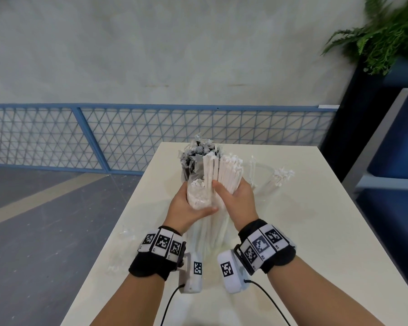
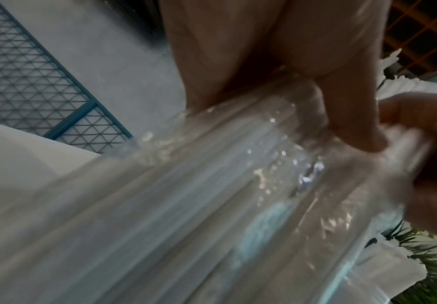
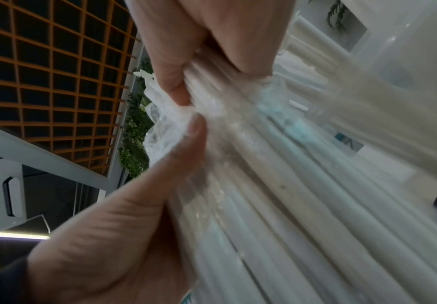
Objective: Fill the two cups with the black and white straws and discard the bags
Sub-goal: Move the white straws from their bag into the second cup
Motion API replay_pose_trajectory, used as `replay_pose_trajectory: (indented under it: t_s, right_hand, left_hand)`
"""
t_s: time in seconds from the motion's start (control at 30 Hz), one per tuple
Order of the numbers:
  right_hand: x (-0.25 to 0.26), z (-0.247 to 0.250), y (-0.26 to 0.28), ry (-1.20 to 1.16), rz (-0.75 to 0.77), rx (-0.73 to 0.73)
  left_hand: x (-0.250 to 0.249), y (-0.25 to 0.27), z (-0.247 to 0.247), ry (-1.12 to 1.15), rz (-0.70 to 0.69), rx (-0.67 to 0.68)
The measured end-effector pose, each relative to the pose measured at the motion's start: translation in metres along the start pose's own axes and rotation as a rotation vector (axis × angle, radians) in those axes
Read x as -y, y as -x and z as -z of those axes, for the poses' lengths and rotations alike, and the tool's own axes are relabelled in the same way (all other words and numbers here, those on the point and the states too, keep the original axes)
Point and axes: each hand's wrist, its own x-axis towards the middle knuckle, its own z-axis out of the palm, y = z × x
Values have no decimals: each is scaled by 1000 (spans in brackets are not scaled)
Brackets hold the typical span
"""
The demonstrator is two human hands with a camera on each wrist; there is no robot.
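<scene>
Above the white table (image 1: 327,231) I hold a clear plastic bag (image 1: 205,234) of white straws (image 1: 229,170) upright between both hands. My left hand (image 1: 193,208) grips the bag's left side near its open top. My right hand (image 1: 236,196) is curled round a bundle of white straws that sticks out of the bag. In the wrist views the left hand (image 2: 337,115) presses the crinkled bag (image 2: 212,205), and the right hand (image 3: 186,102) pinches the straws (image 3: 290,205). Behind stands a pack of black straws (image 1: 191,161). A clear cup (image 1: 262,171) at the right holds a few white straws (image 1: 282,175).
A crumpled clear bag (image 1: 123,250) lies near the table's left edge. Beyond the table is a blue mesh fence (image 1: 80,137) and a grey wall. A potted fern (image 1: 386,36) and a blue seat (image 1: 400,161) stand at the right.
</scene>
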Motion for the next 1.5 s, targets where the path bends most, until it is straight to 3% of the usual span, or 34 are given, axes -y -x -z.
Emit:
replay_pose_trajectory:
  t_s: [0.13, 0.3, 0.5, 1.03, 1.13, 1.33, 1.5]
  right_hand:
    - [6, 0, -4, -86, -60, -10]
    - [27, 7, -12, -151, -28, -8]
    - [25, 10, -11, -29, -37, 82]
    - [47, 29, -41, -299, 6, -195]
    - [41, 31, -42, -277, -30, -149]
    - [22, 28, -26, -207, -103, 151]
    - [26, 20, -26, -150, -186, 237]
  left_hand:
    - [1, -1, 0, -36, -5, -63]
    - [5, -2, 3, -102, 2, -75]
    - [5, -4, 5, -132, -9, -70]
    - [6, -6, 9, -79, 42, -21]
    - [7, -7, 7, -70, 47, -21]
    - [2, -7, 4, -79, 15, -16]
    - [2, -6, 3, -121, 14, -9]
